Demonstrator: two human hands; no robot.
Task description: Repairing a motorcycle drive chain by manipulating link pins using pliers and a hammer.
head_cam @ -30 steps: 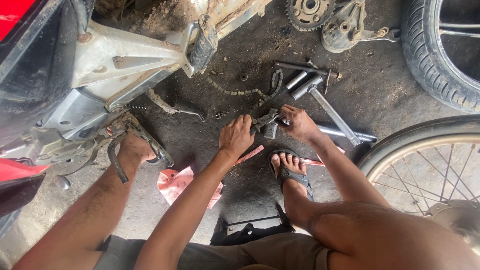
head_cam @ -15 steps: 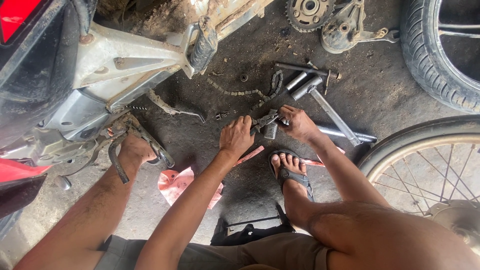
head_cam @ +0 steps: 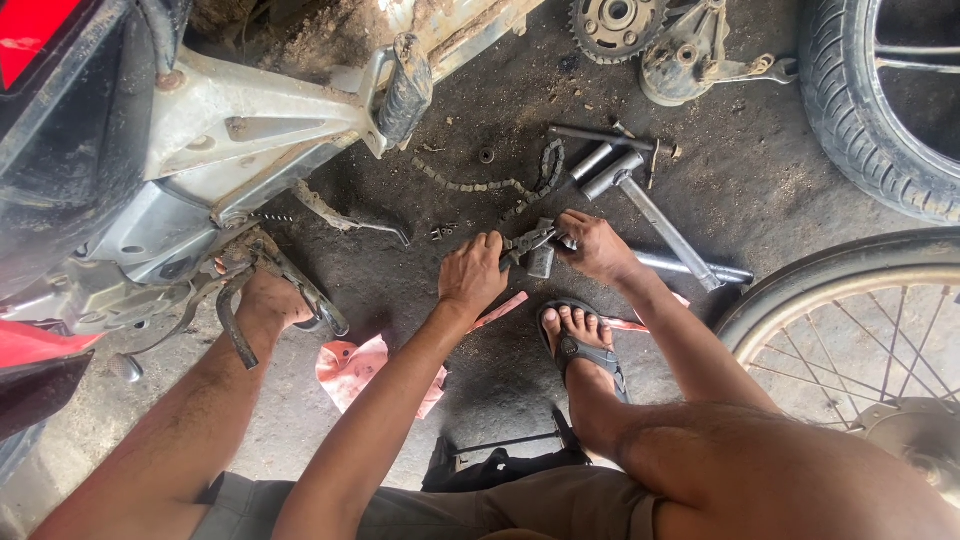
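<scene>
My left hand [head_cam: 473, 275] and my right hand [head_cam: 597, 247] meet over a small metal tool [head_cam: 532, 247] on the oily floor. Both hands grip it, left on the near handle end, right on the far side. A greasy drive chain [head_cam: 500, 185] lies on the ground just beyond the hands, looping up to the right. My right foot in a black sandal [head_cam: 580, 345] rests on the floor right below the hands. My left foot [head_cam: 268, 300] stands by the motorcycle's stand.
A motorcycle body [head_cam: 150, 170] with a footpeg [head_cam: 402, 90] fills the left. A sprocket [head_cam: 612, 20] and hub part [head_cam: 690, 55] lie at the top. Metal rods and a long wrench [head_cam: 650, 205] sit right of the chain. A tyre [head_cam: 870, 110], a spoked wheel [head_cam: 850, 340] and a pink rag [head_cam: 360, 365] are nearby.
Both hands stay on the tool with only slight shifts of the fingers. Nothing else has moved.
</scene>
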